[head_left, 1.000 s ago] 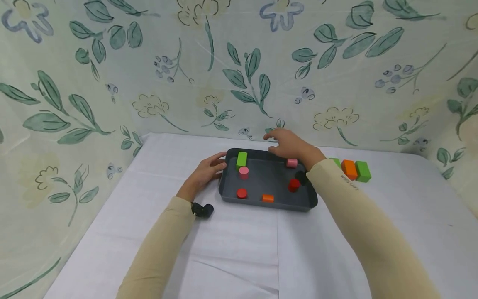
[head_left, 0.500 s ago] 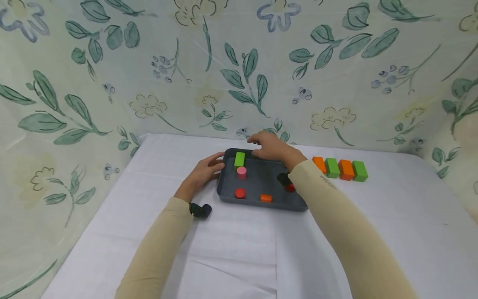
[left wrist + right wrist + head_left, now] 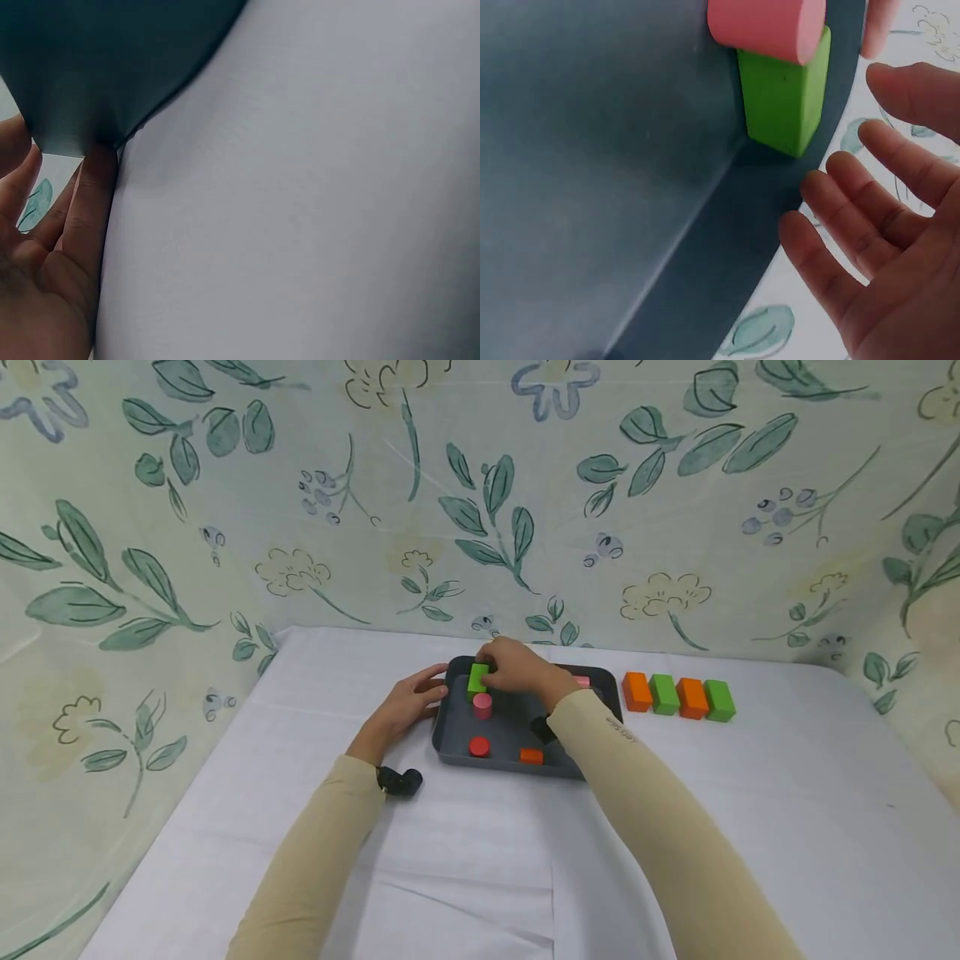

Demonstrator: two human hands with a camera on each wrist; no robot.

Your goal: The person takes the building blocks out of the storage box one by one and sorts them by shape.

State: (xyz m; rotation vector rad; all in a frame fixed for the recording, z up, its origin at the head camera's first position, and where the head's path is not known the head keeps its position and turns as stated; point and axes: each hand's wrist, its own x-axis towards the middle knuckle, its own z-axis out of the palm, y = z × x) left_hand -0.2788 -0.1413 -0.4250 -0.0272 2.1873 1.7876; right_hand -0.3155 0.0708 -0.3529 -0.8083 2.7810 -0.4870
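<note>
Green rectangular block point(image 3: 477, 682), dead centre of the head view, sits far left in the gray tray point(image 3: 510, 727): looks light, stiff, a touch slick perhaps, hardly fragile, and its long sides seem the place for thumb and fingers. Right hand point(image 3: 519, 668) is right by it, unclenched, fingers loosely spread in the right wrist view and gripping nothing; whether the thumb brushes the block, I can't tell. Crowding its near end, a pink cylinder point(image 3: 482, 707), touching or just beside, hard to call, so a stray fingertip could nudge it. Left hand point(image 3: 405, 703) is at the tray's left edge, relaxed, fingertips touching. Lower in the tray, a red cylinder point(image 3: 479, 747) and an orange block point(image 3: 532, 756); a second pink piece point(image 3: 582, 681) peeks past the tan right sleeve point(image 3: 645, 802), which hides much of that side. Well apart, right of frame, four orange and green blocks point(image 3: 663, 694) line up; behind everything, the floral backdrop point(image 3: 300, 510).
</note>
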